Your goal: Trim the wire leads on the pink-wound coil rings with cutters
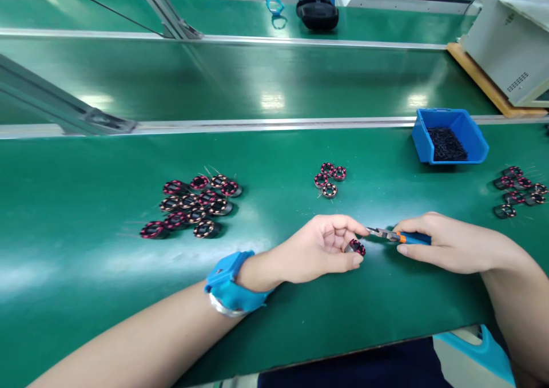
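My left hand [326,249] pinches a small wound coil ring [357,246] with red and copper windings, just above the green bench mat [266,296]. A blue strap [231,288] is on that wrist. My right hand [441,245] grips small pliers [397,237] with blue and orange handles. Their metal tips point left and reach the coil ring beside my left fingertips.
A large heap of coil rings [193,205] lies to the left, a small cluster [329,179] sits ahead, and another group [517,190] is at the far right. A blue bin [450,136] of dark small parts stands at back right. A conveyor belt [240,79] runs beyond the rail.
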Demonstrator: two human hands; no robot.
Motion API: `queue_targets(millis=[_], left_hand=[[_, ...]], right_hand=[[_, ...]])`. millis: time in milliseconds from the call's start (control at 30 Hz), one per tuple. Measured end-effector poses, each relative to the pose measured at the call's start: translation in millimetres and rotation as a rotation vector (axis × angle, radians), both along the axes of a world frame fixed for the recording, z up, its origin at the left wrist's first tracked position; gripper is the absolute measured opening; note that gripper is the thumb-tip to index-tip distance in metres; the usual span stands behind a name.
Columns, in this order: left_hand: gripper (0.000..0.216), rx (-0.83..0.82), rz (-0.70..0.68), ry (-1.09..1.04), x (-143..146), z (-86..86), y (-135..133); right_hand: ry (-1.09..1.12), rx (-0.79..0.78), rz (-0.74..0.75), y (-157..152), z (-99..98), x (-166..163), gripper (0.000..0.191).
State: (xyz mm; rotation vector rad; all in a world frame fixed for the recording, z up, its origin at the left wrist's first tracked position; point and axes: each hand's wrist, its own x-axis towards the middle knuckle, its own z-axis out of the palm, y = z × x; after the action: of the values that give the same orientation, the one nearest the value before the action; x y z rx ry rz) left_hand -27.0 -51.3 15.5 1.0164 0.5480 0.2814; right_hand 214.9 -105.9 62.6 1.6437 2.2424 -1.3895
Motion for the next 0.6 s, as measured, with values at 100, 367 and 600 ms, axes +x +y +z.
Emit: queue_targets(millis=[100, 367, 600], left_hand=[[0.036, 0.002, -0.002, -0.005, -0.1, 0.4, 0.4], [0.037, 0.006, -0.009, 0.001, -0.4, 0.7, 0.8], [0.038, 0.012, -0.007, -0.002, -0.7, -1.0, 0.7]], right_hand=[[-0.014, -0.006, 0.000, -0.1, 0.1, -0.2, 0.029], [0.036, 0.001, -0.037, -0.2, 1.4, 1.3, 0.029], [0.031, -0.013, -0.006, 1.1, 0.9, 1.7, 0.028]])
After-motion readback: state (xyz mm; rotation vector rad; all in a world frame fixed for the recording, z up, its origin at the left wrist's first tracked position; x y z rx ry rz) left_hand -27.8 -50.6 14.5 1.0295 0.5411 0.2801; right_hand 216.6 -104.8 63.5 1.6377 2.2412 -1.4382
